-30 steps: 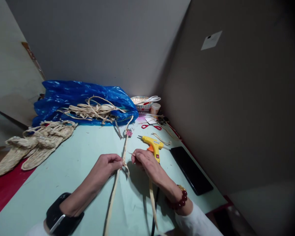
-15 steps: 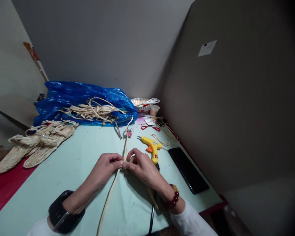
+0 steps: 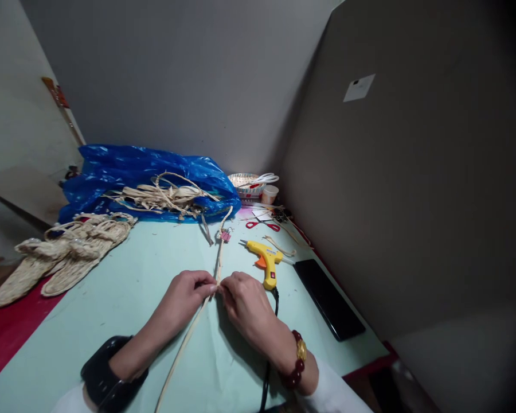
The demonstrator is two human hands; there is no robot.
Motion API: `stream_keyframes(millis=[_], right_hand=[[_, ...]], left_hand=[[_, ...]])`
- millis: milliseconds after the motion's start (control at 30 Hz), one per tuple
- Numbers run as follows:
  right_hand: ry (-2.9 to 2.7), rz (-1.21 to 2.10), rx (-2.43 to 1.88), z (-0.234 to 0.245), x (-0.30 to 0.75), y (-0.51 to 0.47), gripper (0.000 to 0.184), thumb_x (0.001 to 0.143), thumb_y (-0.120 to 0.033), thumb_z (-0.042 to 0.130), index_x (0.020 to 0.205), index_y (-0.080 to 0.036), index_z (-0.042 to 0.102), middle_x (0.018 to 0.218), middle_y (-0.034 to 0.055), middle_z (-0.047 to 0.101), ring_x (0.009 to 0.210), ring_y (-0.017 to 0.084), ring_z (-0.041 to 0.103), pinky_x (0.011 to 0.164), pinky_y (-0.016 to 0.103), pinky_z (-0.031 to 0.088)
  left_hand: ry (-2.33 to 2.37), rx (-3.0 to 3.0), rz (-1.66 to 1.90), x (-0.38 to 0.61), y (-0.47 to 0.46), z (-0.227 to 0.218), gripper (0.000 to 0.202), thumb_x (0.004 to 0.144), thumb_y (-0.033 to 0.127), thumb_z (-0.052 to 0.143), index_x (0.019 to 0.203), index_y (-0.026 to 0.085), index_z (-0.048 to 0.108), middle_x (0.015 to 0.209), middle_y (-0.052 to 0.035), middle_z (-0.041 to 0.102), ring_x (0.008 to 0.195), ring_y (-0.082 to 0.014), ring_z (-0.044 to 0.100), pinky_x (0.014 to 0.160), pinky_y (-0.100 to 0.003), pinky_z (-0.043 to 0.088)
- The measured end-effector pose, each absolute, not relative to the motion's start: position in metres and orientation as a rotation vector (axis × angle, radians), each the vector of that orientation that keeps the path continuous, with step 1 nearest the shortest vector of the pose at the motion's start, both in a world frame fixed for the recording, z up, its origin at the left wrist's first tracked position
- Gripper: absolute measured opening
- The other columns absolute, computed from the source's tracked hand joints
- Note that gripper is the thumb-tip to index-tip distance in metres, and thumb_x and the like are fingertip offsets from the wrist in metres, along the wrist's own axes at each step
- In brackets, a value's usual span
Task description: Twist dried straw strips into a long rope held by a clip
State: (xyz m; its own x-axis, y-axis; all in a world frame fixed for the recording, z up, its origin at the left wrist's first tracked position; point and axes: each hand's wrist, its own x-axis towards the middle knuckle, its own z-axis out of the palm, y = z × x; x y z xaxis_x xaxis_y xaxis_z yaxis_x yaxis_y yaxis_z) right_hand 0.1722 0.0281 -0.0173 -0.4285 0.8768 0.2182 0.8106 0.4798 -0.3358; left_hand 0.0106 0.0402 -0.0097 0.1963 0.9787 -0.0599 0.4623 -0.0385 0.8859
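Note:
A pale straw braid (image 3: pixel 219 263) runs from a pink binder clip (image 3: pixel 225 236) toward me, and a long loose strand (image 3: pixel 183 344) trails from it to the table's near edge. My left hand (image 3: pixel 188 295) pinches the braid between thumb and fingertips. Right beside it, my right hand (image 3: pixel 245 301) is closed on the braid too, its fingertips meeting those of the left. The exact crossing of the strands is hidden under the fingers. Just beyond my right hand lies a yellow glue gun (image 3: pixel 266 258) with an orange trigger.
Woven straw sandals (image 3: pixel 83 252) lie at the left. A blue plastic bag (image 3: pixel 155 158) holds straw strands (image 3: pixel 167 195). Red-handled scissors (image 3: pixel 263 225), a basket (image 3: pixel 243 182) and a paper cup (image 3: pixel 269 194) are at the back. A black phone-like slab (image 3: pixel 329 298) lies right, beside a grey partition (image 3: pixel 404 172).
My right hand has turned over at the wrist, its fingers curling in closer to the braid. The left hand stays on the braid. The loose strand's near end has shifted left.

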Motion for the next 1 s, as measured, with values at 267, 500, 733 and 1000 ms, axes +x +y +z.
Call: stream_keyframes(millis=[267, 500, 733, 1000], right_hand=[[-2.524, -0.344, -1.35, -0.027, 0.162, 0.018, 0.013, 0.08, -0.004, 0.048, 0.082, -0.015, 0.052, 0.077, 0.0069, 0.054, 0.074, 0.023, 0.047, 0.066, 0.035, 0.037], [-2.464, -0.409, -1.365, -0.027, 0.161, 0.012, 0.017, 0.077, 0.0, 0.048, 0.085, -0.015, 0.052, 0.074, 0.0052, 0.053, 0.069, 0.021, 0.047, 0.069, 0.035, 0.037], [-2.348, -0.389, -1.452, -0.026, 0.163, 0.007, 0.014, 0.079, -0.003, 0.046, 0.081, -0.017, 0.048, 0.074, 0.005, 0.053, 0.069, 0.021, 0.046, 0.073, 0.037, 0.035], [-2.199, 0.073, -1.756, -0.01, 0.151, 0.005, 0.015, 0.089, -0.015, 0.042, 0.08, -0.016, 0.054, 0.07, 0.007, 0.062, 0.059, 0.017, 0.052, 0.055, 0.03, 0.024]], left_hand=[[1.521, 1.806, 0.736, 0.017, 0.035, 0.003, 0.017, 0.07, 0.022, 0.053, 0.065, 0.02, 0.069, 0.069, -0.0038, 0.07, 0.07, -0.0208, 0.06, 0.068, -0.028, 0.038], [1.457, 1.64, 0.809, 0.018, 0.039, -0.015, 0.019, 0.069, 0.029, 0.053, 0.066, 0.016, 0.067, 0.058, -0.001, 0.063, 0.06, -0.0181, 0.054, 0.059, -0.026, 0.038], [1.522, 1.593, 0.922, 0.026, 0.034, -0.019, 0.02, 0.071, 0.032, 0.052, 0.064, 0.016, 0.063, 0.06, -0.0023, 0.065, 0.061, -0.0181, 0.057, 0.06, -0.026, 0.039], [1.583, 1.556, 0.995, 0.033, 0.026, -0.017, 0.015, 0.068, 0.027, 0.056, 0.058, 0.018, 0.064, 0.057, -0.0016, 0.065, 0.06, -0.017, 0.057, 0.058, -0.025, 0.039]])
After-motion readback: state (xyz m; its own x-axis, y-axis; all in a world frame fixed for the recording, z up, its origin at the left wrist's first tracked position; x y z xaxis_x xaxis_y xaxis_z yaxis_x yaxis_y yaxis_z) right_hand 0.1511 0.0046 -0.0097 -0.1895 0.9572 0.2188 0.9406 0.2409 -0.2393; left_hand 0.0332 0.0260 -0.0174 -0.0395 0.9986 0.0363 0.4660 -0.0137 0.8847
